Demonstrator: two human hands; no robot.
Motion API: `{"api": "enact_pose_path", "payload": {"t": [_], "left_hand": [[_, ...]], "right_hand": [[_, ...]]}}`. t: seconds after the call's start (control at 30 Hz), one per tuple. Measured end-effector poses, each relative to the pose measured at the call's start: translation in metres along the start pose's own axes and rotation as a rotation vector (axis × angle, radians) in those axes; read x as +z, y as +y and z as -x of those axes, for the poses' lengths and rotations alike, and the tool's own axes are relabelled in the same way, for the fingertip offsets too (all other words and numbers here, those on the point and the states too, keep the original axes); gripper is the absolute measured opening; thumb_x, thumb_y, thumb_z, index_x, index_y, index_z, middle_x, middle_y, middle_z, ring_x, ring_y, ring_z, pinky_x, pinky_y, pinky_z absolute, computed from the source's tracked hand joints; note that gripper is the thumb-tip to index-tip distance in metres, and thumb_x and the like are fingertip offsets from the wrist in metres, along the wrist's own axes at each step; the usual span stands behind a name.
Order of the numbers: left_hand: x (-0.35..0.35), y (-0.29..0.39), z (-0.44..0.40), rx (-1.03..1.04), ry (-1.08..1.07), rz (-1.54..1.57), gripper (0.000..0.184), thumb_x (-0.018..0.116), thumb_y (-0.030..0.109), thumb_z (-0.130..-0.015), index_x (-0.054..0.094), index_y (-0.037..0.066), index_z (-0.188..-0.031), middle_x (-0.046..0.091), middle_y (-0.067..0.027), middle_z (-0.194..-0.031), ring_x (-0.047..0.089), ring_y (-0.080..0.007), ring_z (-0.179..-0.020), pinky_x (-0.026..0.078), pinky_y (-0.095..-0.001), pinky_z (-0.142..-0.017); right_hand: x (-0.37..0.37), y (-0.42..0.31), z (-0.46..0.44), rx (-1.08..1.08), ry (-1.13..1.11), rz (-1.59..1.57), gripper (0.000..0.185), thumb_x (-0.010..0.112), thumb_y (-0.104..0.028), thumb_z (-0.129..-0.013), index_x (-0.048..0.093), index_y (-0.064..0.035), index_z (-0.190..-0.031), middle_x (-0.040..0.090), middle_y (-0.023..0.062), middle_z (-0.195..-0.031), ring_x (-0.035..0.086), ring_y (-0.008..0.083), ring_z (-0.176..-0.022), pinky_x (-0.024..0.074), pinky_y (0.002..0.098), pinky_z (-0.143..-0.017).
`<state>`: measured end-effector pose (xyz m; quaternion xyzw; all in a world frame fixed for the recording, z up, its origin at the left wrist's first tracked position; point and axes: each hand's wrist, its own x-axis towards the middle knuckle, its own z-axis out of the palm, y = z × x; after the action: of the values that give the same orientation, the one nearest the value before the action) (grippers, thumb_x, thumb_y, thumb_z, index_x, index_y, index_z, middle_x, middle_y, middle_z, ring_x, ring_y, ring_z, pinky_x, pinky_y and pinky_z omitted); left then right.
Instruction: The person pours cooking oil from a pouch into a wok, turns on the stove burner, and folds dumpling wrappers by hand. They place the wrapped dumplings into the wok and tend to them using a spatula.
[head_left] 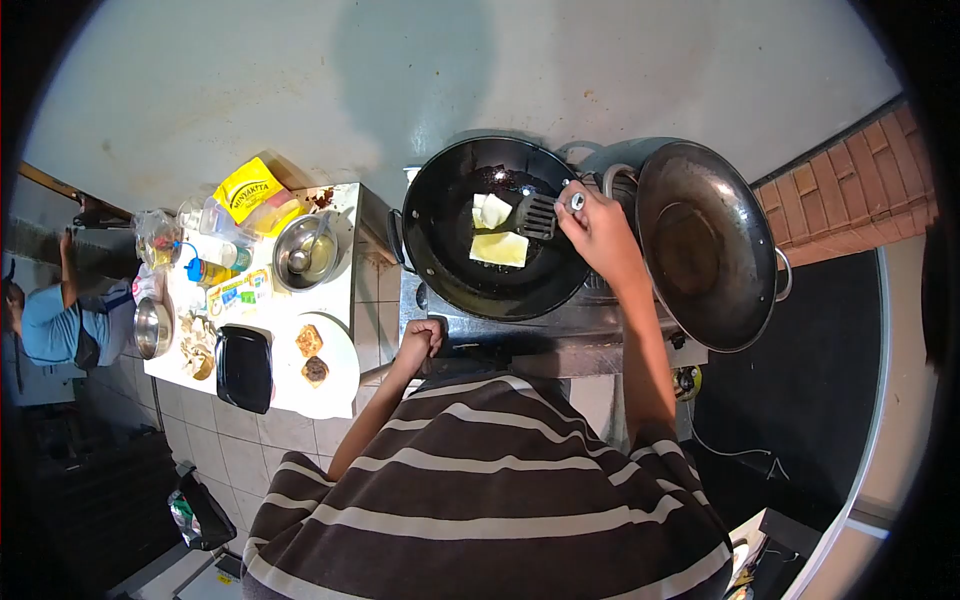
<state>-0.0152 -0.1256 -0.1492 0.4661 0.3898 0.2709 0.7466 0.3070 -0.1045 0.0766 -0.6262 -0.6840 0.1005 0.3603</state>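
My right hand grips a slotted black spatula over the right part of a black wok. The spatula head is just right of two pale, flat pieces of food in the pan. The upper one is a folded pale piece; the lower one is a yellowish square piece. Both lie on the wok's dark surface, close together. My left hand is closed in a fist by the front left edge of the stove, with nothing visible in it.
Right of the wok leans a large worn pan. On the left table, a white plate holds two browned pieces, beside a black tray, a metal bowl with a ladle, and a yellow pouch. A person in blue is far left.
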Motion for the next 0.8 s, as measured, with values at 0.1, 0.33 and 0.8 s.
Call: {"api": "enact_pose_path", "payload": {"t": [0.1,0.33,0.8], "left_hand": [[-0.0011,-0.0017,-0.0004,0.007,-0.011,0.021,0.022,0.037,-0.005,-0.072,0.042,0.007,-0.054,0.043,-0.0034,-0.051,0.040,-0.0130,-0.042,0.028,-0.0275,-0.042],[-0.0015,-0.0042,-0.0011,0.017,-0.003,0.031,0.024,0.034,-0.008,-0.071,0.042,0.007,-0.054,0.043,-0.0021,-0.052,0.039,-0.0103,-0.043,0.028,-0.0252,-0.041],[0.0012,-0.0016,0.0001,0.003,0.022,0.060,0.023,0.035,-0.009,-0.070,0.042,0.006,-0.055,0.041,-0.0018,-0.053,0.038,-0.0108,-0.043,0.027,-0.0254,-0.040]], "right_hand": [[-0.0041,-0.0047,0.0010,0.090,-0.025,-0.112,0.014,0.062,-0.011,-0.087,0.053,-0.0009,-0.090,0.057,0.0175,-0.072,0.056,0.0335,-0.062,0.0432,0.0396,-0.060],[-0.0016,-0.0010,0.0020,0.028,0.005,0.019,0.014,0.062,-0.010,-0.087,0.051,-0.0002,-0.086,0.054,0.0163,-0.069,0.053,0.0295,-0.058,0.0417,0.0379,-0.057],[-0.0022,-0.0047,0.0007,0.071,-0.022,-0.053,0.013,0.062,-0.011,-0.087,0.053,-0.0012,-0.088,0.055,0.0175,-0.071,0.056,0.0311,-0.061,0.0425,0.0402,-0.059]]}}
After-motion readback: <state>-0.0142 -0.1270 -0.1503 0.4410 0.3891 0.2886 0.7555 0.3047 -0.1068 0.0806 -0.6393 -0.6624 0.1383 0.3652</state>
